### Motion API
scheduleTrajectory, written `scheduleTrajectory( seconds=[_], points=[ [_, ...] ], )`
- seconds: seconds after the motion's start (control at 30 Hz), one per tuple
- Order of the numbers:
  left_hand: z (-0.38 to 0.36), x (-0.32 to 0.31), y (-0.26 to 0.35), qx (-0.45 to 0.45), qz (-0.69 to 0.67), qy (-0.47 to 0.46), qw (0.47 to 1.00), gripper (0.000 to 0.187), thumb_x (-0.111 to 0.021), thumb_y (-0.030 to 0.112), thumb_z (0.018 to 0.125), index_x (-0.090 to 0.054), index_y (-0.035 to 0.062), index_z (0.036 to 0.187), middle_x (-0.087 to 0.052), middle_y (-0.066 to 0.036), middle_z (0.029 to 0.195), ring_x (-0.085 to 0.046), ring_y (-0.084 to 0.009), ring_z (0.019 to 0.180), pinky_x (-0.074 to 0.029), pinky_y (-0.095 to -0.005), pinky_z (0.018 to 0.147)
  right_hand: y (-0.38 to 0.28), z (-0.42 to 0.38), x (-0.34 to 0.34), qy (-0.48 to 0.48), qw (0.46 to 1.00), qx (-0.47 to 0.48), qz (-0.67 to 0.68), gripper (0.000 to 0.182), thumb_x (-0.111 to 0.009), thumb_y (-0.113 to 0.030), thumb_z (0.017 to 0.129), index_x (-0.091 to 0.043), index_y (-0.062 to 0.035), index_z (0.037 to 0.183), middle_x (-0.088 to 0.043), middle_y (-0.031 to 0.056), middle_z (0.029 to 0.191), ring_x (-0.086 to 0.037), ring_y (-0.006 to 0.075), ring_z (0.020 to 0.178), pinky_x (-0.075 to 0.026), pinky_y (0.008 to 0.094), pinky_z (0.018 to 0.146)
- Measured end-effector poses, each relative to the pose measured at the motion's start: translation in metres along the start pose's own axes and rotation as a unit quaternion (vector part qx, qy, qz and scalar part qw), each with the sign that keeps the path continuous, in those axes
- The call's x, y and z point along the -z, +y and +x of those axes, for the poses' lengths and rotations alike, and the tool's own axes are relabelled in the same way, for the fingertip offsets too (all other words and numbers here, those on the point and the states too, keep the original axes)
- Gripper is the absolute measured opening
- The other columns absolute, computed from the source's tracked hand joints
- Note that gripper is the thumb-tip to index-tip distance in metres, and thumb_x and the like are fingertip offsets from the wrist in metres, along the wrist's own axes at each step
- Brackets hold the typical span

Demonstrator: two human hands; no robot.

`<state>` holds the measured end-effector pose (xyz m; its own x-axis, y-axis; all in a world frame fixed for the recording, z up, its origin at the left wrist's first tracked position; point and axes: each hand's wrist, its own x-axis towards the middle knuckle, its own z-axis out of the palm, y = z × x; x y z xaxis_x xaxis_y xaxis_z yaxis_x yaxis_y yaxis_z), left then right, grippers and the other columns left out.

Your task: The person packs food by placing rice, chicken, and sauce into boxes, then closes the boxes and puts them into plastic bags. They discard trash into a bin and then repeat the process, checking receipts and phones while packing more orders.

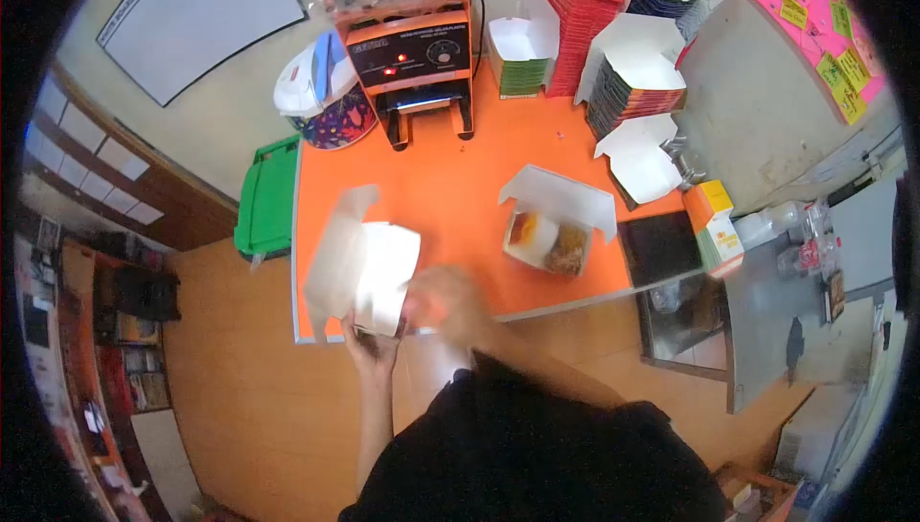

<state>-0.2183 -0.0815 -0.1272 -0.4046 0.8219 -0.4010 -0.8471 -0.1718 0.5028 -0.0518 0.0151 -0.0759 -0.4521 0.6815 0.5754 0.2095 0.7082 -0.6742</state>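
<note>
An empty-looking white paper food box (383,268), its lid folded open to the left, is at the front left of the orange table. My left hand (372,345) grips its near lower edge from below, fingers wrapped around the corner. Close by the box's right side is my right hand (446,303), smeared by motion; its fingers cannot be made out, nor whether they touch the box. To the right on the table stands another open food box (551,234) with food in it, including something yellow-orange and something brown.
An orange sealing machine (412,57) with lit red lights stands at the back, beside a patterned tub (331,115). Stacks of folded boxes, red (585,28) and green (522,76) among them, line the back right. A green bin (268,196) is left of the table.
</note>
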Motion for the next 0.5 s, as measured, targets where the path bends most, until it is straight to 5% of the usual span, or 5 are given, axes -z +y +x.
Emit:
scheduleTrajectory(
  seconds=[0.07, 0.1, 0.2, 0.4, 0.5],
  points=[
    [0.016, 0.009, -0.003, 0.059, -0.071, 0.029, 0.995, 0.048, -0.063, 0.038, 0.081, -0.05, 0.0156, 0.122, -0.048, -0.005, 0.127, -0.043, -0.0284, 0.12, -0.042, -0.0555, 0.094, 0.066, -0.018, 0.034, 0.111, 0.941, -0.288, -0.135, 0.02, -0.061, -0.029, 0.085, -0.065, -0.0091, 0.085, -0.068, 0.0124, 0.084, -0.065, 0.0351, 0.078, -0.051, 0.0429, 0.067],
    [0.025, 0.014, -0.009, 0.061, -0.072, 0.026, 0.995, 0.049, -0.063, 0.037, 0.08, -0.049, 0.0153, 0.122, -0.048, -0.006, 0.128, -0.043, -0.0286, 0.12, -0.042, -0.056, 0.095, 0.102, -0.029, 0.053, 0.046, 0.877, -0.4, -0.26, 0.03, -0.058, -0.035, 0.086, -0.064, -0.0062, 0.086, -0.067, 0.016, 0.079, -0.065, 0.0388, 0.074, -0.052, 0.0448, 0.064],
    [0.038, 0.013, -0.017, 0.053, -0.075, 0.048, 0.995, 0.055, -0.065, 0.035, 0.077, -0.048, 0.0134, 0.124, -0.047, -0.006, 0.131, -0.043, -0.0293, 0.122, -0.038, -0.0605, 0.097, 0.176, -0.048, 0.071, -0.064, 0.79, -0.461, -0.399, 0.039, -0.052, -0.045, 0.088, -0.063, -0.008, 0.094, -0.067, 0.0195, 0.077, -0.066, 0.0388, 0.073, -0.051, 0.05, 0.062],
    [0.086, 0.042, -0.023, 0.032, -0.034, -0.023, 0.999, 0.053, -0.062, 0.028, 0.078, -0.051, 0.0076, 0.126, -0.055, -0.006, 0.127, -0.048, -0.0253, 0.121, -0.036, -0.044, 0.103, 0.153, -0.029, 0.068, 0.104, 0.903, -0.342, -0.237, 0.022, -0.058, -0.027, 0.089, -0.062, -0.0053, 0.086, -0.066, 0.0165, 0.075, -0.067, 0.0323, 0.066, -0.05, 0.0414, 0.059],
    [0.099, 0.043, -0.015, 0.039, -0.035, -0.022, 0.998, 0.055, -0.062, 0.03, 0.079, -0.05, 0.0073, 0.128, -0.055, -0.006, 0.127, -0.047, -0.0256, 0.121, -0.036, -0.0457, 0.103, 0.103, -0.023, 0.073, -0.015, 0.951, -0.286, -0.119, 0.012, -0.06, -0.017, 0.087, -0.063, -0.0061, 0.086, -0.064, 0.0152, 0.072, -0.065, 0.0309, 0.061, -0.049, 0.0376, 0.057]
  ],
)
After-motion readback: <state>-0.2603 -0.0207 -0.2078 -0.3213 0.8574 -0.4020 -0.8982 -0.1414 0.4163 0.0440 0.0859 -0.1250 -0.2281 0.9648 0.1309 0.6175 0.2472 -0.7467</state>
